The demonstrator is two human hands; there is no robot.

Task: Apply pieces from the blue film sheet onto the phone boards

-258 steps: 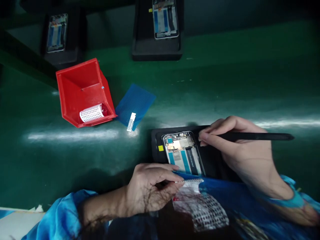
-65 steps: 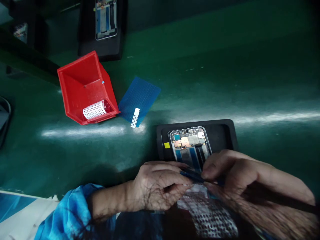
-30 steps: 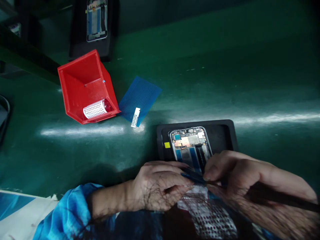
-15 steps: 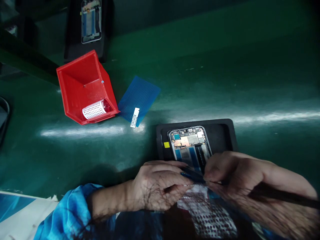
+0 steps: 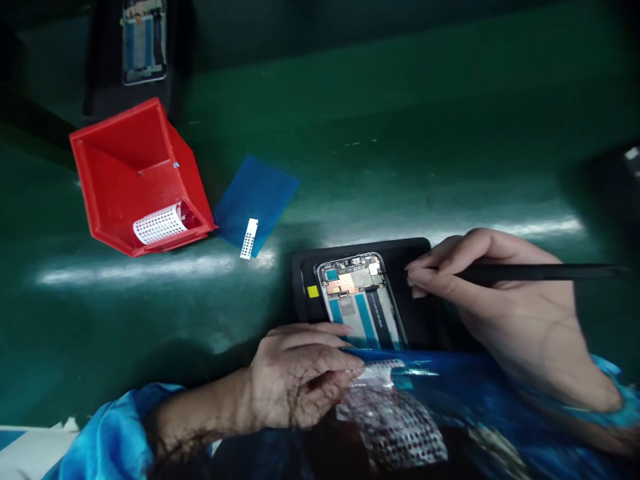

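Observation:
My left hand pinches a sheet of blue film at its upper left edge. A curled white sticker strip with rows of dark dots lies on the film. In my right hand is a slim black pen-like tool; its tip is hidden by the fingers. These fingertips are just right of an opened phone, whose circuit board shows at the top. The phone lies in a black tray, and the film and left hand cover its lower end.
A red bin at the left holds a rolled white dotted sheet. Beside it lies another blue film with a small white dotted strip. A second opened phone sits farther back on a dark tray.
My right hand has moved away from the left hand and film, up to the phone's right side, with the black tool. My left hand still holds the film. The whole view has shifted right.

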